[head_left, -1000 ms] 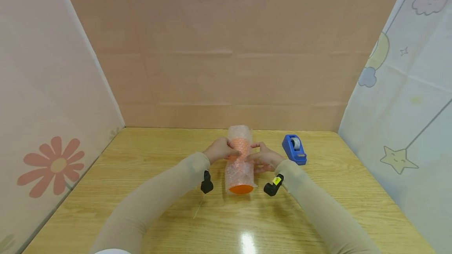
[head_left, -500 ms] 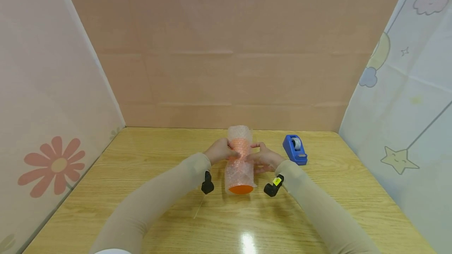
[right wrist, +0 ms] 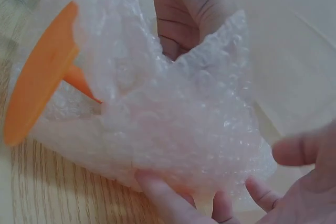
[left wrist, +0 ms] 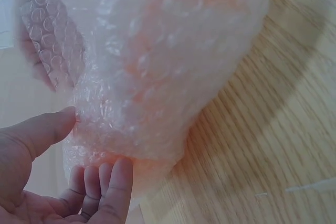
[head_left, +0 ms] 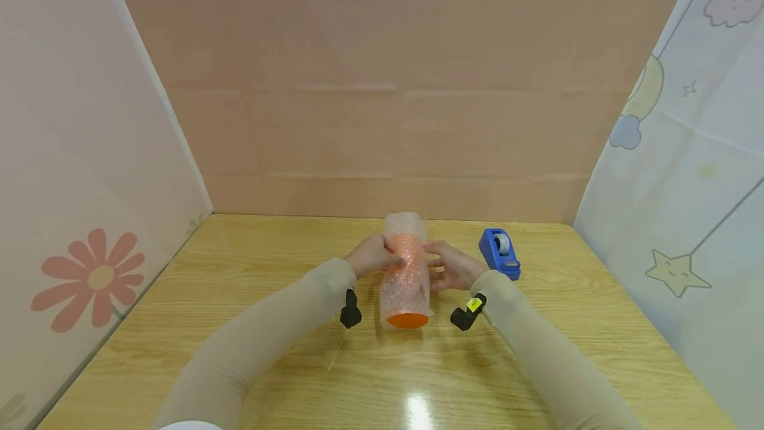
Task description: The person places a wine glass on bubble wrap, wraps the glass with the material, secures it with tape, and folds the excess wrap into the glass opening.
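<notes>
A bubble-wrapped orange object [head_left: 407, 284] lies lengthwise on the table, its orange round end [right wrist: 39, 77] poking out of the wrap at the near side. My left hand [head_left: 371, 255] grips its left side, thumb on top; in the left wrist view the left hand's fingers [left wrist: 107, 190] curl under the wrap [left wrist: 147, 66]. On the other side, my right hand [head_left: 455, 267] has its fingers spread against the wrap. The right wrist view shows the right thumb raised off the wrap and the fingertips [right wrist: 152, 182] touching its lower side; a loose flap [right wrist: 226, 45] of wrap stands up.
A blue tape dispenser [head_left: 500, 254] with a roll of tape stands on the wooden table [head_left: 268, 244] to the right of the right hand. A thin pale strip [head_left: 337, 352] lies near the left wrist. Cloth-covered panels [head_left: 382, 85] stand behind and at both sides.
My right hand has shifted slightly right, and its thumb and fingers no longer reach over the top of the wrap. The left hand and the wrapped object look unmoved.
</notes>
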### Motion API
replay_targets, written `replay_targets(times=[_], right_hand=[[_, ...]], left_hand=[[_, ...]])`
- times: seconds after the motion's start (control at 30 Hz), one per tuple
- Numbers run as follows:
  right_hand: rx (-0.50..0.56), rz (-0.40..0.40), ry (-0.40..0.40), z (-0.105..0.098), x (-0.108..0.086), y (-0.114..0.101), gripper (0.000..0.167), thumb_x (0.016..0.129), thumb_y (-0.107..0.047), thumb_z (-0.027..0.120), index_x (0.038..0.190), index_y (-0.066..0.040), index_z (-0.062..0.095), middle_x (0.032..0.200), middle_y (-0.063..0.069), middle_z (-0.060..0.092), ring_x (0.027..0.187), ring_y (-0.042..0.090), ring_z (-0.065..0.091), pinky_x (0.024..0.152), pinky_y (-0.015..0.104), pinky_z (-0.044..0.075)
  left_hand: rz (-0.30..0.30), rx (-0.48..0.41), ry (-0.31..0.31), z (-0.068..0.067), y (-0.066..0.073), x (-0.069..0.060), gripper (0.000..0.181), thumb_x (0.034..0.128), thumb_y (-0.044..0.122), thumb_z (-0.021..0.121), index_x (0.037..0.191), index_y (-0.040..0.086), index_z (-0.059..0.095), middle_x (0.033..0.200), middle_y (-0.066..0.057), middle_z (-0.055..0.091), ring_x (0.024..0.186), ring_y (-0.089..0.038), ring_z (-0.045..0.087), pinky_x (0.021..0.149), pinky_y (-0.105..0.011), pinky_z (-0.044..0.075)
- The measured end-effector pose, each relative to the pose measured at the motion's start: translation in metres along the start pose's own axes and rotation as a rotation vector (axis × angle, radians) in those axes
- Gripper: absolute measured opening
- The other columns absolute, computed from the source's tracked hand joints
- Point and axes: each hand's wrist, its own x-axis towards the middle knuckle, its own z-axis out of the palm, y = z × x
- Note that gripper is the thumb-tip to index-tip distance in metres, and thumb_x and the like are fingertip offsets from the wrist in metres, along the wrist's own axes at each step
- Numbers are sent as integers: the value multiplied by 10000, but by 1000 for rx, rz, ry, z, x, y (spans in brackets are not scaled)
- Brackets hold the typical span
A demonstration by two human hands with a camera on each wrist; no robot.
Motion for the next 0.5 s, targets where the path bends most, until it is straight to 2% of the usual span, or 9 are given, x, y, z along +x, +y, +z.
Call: replay_targets(times=[0.1,0.23,0.37,0.5], right_hand=[[44,-1,8,-1,1,0,462,1025,-183,313,1475,-139,214,1391,229,324,1098,322,494,890,453,537],[35,-1,14,-1,2,1,513,975,-9,351,1453,-156,235,1310,196,385,1003,279,531,797,388,566],[9,-1,20,0,2,2,532,980,-5,427,1444,-172,229,1295,181,371,985,271,542,770,370,575],[-28,-18,18,1,2,3,529,980,-14,451,1430,-168,219,1343,194,341,1035,291,553,809,400,572]], left_hand=[[-10,-15,-4,-1,0,-1,281,830,167,754,936,5,551,911,-82,591,811,-195,591,871,-464,535],[-17,-27,-10,-2,0,-2,287,832,164,756,946,7,545,928,-93,587,831,-207,606,876,-448,539],[-13,-27,-14,-3,-1,-1,284,828,169,759,935,9,551,933,-92,593,834,-204,613,867,-427,547],[-9,-27,-20,-4,-3,0,278,828,169,758,928,7,556,940,-99,601,837,-210,623,876,-438,544]])
